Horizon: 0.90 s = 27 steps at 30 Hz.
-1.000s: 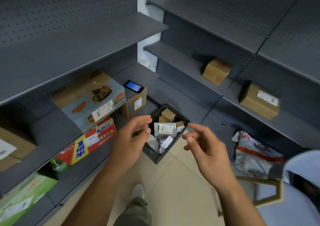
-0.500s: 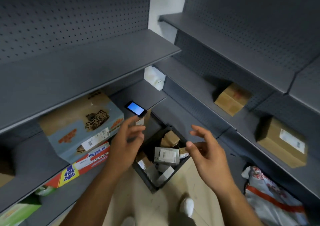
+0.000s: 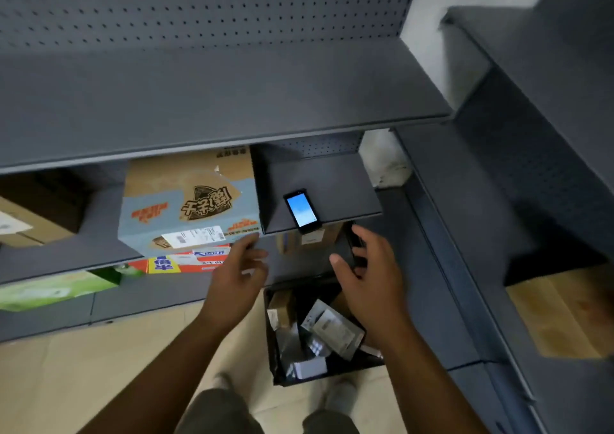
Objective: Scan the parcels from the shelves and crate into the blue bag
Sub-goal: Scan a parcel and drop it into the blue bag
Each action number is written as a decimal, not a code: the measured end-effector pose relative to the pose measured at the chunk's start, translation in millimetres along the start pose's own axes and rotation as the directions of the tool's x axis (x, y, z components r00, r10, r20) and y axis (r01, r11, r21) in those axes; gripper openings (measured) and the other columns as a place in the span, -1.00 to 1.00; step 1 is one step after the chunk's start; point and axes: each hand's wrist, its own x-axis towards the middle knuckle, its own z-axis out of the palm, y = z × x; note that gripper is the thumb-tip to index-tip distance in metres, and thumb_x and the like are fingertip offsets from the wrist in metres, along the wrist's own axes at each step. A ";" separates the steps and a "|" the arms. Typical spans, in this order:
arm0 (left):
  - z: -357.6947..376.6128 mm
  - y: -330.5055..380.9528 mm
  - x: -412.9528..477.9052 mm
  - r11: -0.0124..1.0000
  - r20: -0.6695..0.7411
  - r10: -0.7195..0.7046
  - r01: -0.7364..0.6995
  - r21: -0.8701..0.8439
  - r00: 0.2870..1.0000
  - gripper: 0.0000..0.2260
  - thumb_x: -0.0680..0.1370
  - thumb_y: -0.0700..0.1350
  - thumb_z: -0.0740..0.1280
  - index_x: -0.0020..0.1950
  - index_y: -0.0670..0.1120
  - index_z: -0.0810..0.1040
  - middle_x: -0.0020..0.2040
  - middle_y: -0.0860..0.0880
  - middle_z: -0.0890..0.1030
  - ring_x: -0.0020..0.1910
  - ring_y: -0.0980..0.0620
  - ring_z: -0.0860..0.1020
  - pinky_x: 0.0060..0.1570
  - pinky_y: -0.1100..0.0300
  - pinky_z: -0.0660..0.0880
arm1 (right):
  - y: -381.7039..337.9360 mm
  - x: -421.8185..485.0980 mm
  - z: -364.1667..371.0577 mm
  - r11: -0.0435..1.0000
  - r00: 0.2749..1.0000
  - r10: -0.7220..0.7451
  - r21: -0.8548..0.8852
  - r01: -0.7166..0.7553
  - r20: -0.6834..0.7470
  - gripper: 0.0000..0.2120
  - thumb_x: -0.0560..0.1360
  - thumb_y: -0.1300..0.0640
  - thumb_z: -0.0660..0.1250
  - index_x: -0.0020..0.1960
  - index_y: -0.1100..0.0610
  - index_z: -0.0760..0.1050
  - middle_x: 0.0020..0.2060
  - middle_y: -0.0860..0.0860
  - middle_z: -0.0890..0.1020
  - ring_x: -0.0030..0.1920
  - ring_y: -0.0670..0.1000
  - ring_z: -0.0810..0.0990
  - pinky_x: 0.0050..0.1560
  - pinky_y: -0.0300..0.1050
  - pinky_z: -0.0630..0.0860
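Note:
A handheld scanner (image 3: 302, 213) with a lit screen lies at the front edge of a grey shelf (image 3: 332, 197). My left hand (image 3: 237, 275) reaches up with relaxed fingers just below and left of it, holding nothing. My right hand (image 3: 368, 274) is spread open, slightly below and right of the scanner, empty too. Under both hands a black crate (image 3: 282, 372) stands on the floor with several small parcels, among them a labelled grey pouch (image 3: 334, 329). A big blue-and-brown carton (image 3: 189, 204) with a shipping label sits on the shelf to the left.
Below the carton lie a red-and-yellow box (image 3: 186, 262) and a green pack (image 3: 50, 289). A brown box (image 3: 312, 239) stands under the scanner's shelf. Another brown parcel (image 3: 561, 314) lies on the right-hand shelving. A brown box (image 3: 20, 224) is at far left. My feet stand by the crate.
The view has closed in on the shelf and turned left. Both hands have risen from above the crate toward the scanner, staying empty.

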 end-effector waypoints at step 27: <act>65.5 -181.9 177.9 0.956 0.087 0.261 -0.269 0.113 0.962 -0.52 0.54 -0.38 0.37 0.40 -0.01 0.51 0.26 0.22 0.58 0.26 0.22 0.55 0.15 0.45 0.49 | 206.7 256.0 230.9 0.681 0.996 0.022 -0.731 0.046 0.083 0.12 0.36 -0.41 0.37 0.60 0.05 -0.20 0.54 0.24 0.13 0.47 0.27 0.24 0.35 0.20 0.35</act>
